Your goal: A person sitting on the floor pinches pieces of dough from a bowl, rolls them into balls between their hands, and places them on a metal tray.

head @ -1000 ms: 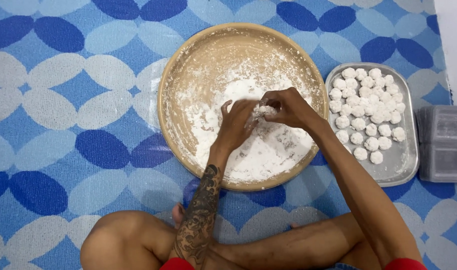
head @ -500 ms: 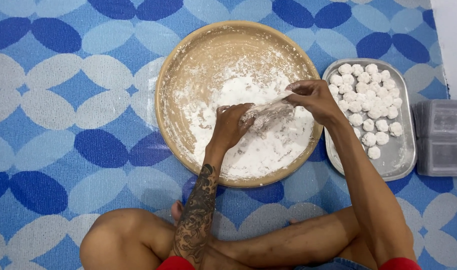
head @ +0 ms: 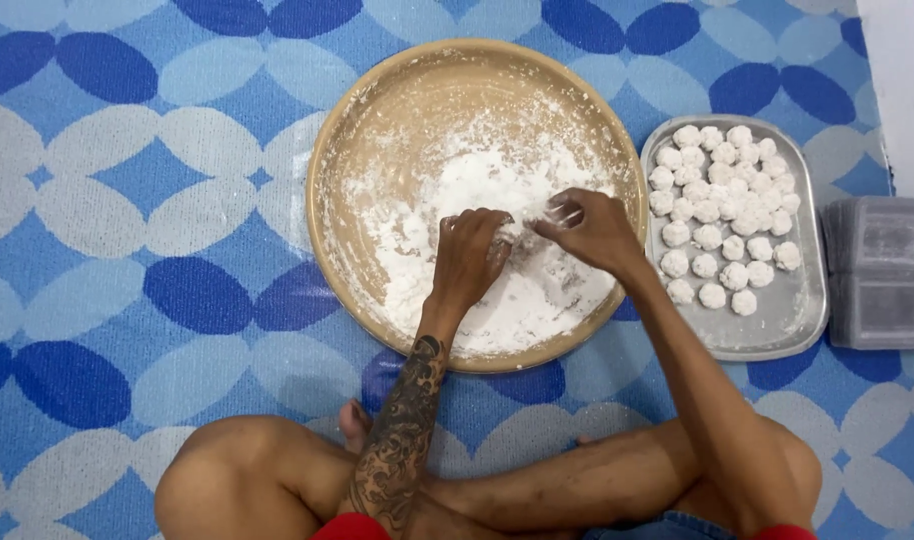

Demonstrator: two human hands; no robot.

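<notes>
Head view: a wide round tan bowl (head: pixel 377 130) sits on a floor mat (head: pixel 127 200) patterned in blue and grey ovals. A heap of white floury dough (head: pixel 477 190) fills the bowl's middle and spreads toward its 5 o'clock rim. Both hands are down in that heap, close together but not touching each other. The left hand (head: pixel 470 255), on a tattooed forearm, lies palm down at the bowl's centre, fingers curled into the white mass. The right hand (head: pixel 587 228) sits just at 3 o'clock of the left one, its fingertips (head: pixel 560 212) pinched on a small bit of the white stuff; whether it grips a formed lump I cannot tell.

At 3 o'clock of the bowl, just beside its rim, lies a metal tray (head: pixel 777 320) carrying a cluster of small white balls (head: pixel 722 205) in its upper half. Further out at 3 o'clock stands a stack of clear plastic boxes (head: pixel 882 270). The person's crossed bare legs (head: pixel 277 480) fill the 6 o'clock edge.
</notes>
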